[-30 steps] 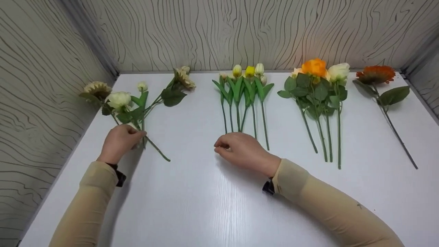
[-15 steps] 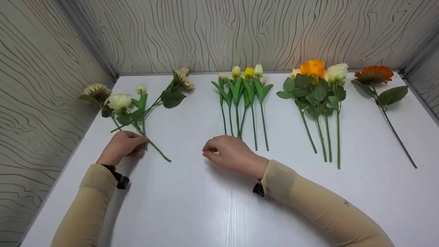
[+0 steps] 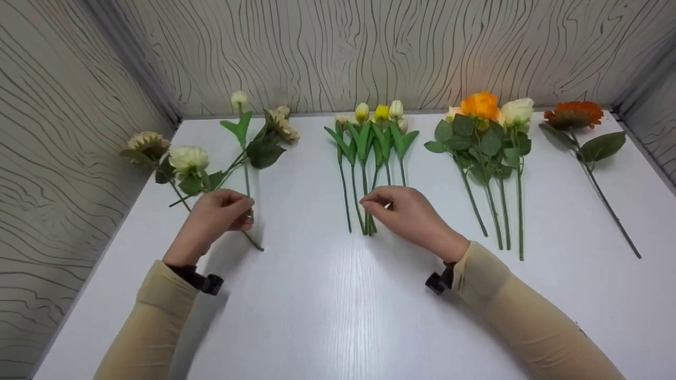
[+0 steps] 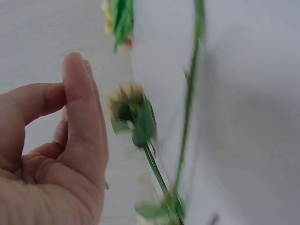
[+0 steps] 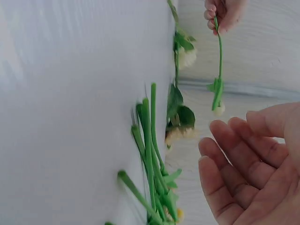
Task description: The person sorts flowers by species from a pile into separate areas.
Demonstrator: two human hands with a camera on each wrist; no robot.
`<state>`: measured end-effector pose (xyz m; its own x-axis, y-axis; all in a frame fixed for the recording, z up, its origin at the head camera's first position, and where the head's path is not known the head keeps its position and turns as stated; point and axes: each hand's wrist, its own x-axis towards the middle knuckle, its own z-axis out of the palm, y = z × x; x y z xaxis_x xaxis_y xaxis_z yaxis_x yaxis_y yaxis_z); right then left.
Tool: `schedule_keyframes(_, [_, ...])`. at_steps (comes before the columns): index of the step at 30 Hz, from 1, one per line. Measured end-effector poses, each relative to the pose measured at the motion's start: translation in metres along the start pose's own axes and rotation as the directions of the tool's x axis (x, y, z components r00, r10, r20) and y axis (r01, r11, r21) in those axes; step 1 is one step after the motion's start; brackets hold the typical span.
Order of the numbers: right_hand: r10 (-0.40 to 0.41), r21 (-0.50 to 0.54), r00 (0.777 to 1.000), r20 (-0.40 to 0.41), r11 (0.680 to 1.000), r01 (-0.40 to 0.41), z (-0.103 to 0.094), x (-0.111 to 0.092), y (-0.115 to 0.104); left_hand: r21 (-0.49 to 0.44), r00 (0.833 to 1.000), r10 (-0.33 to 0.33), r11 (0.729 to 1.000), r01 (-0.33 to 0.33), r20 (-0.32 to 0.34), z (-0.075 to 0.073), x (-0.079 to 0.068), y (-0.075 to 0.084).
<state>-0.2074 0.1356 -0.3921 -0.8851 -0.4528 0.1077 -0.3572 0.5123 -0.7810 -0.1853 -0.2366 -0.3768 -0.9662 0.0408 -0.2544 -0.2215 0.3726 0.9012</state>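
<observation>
My left hand (image 3: 219, 214) pinches the stem of a white tulip (image 3: 239, 100), raised above the table with its bud upward. In the right wrist view the same tulip (image 5: 218, 89) hangs from the fingers. Beneath and beside my left hand lie a white rose (image 3: 188, 160) and two cream sunflowers, one at the left (image 3: 148, 145) and one at the right (image 3: 282, 125). Over the lower stems of the tulip bunch (image 3: 364, 142) hovers my right hand (image 3: 409, 216). In the right wrist view its fingers are loosely bent and hold nothing.
Roses (image 3: 480, 108) in orange and white lie right of the tulips. Farther right is an orange-red flower (image 3: 573, 113) with a long stem. A patterned wall (image 3: 338, 53) stands behind the white table (image 3: 311, 316), another at the left.
My left hand has lifted the white tulip off the group and moved right. My right hand first shifted left, then moved right and up over the tulip stems.
</observation>
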Motion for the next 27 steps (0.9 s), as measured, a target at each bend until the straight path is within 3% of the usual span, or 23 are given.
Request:
schedule_keyframes(3, [0.073, 0.135, 0.996, -0.042, 0.989, -0.066, -0.013, -0.002, 0.007, -0.055, 0.997, 0.066, 0.996, -0.063, 0.045, 0.039, 0.006, 0.014])
schedule_keyframes(6, [0.123, 0.273, 0.990, -0.066, 0.957, -0.101, -0.022, 0.000, 0.013, -0.108, 0.986, 0.130, 0.987, -0.118, 0.106, 0.083, 0.011, 0.029])
schedule_keyframes(10, [0.177, 0.395, 0.980, -0.090, 0.910, -0.128, -0.034, 0.003, 0.019, -0.103, 0.956, 0.202, 0.978, -0.184, 0.211, 0.136, 0.017, 0.043])
schedule_keyframes(14, [0.230, 0.503, 0.966, -0.117, 0.852, -0.142, -0.045, 0.005, 0.027, -0.055, 0.923, 0.240, 0.971, -0.234, 0.299, 0.174, 0.019, 0.047])
schedule_keyframes(19, [0.310, 0.602, 0.940, -0.143, 0.781, -0.166, -0.054, 0.005, 0.037, 0.019, 0.901, 0.262, 0.958, -0.286, 0.345, 0.199, 0.016, 0.043])
schedule_keyframes(27, [0.346, 0.625, 0.934, -0.092, 0.750, -0.217, -0.049, 0.005, 0.041, 0.099, 0.880, 0.330, 0.918, -0.383, 0.342, 0.206, 0.015, 0.045])
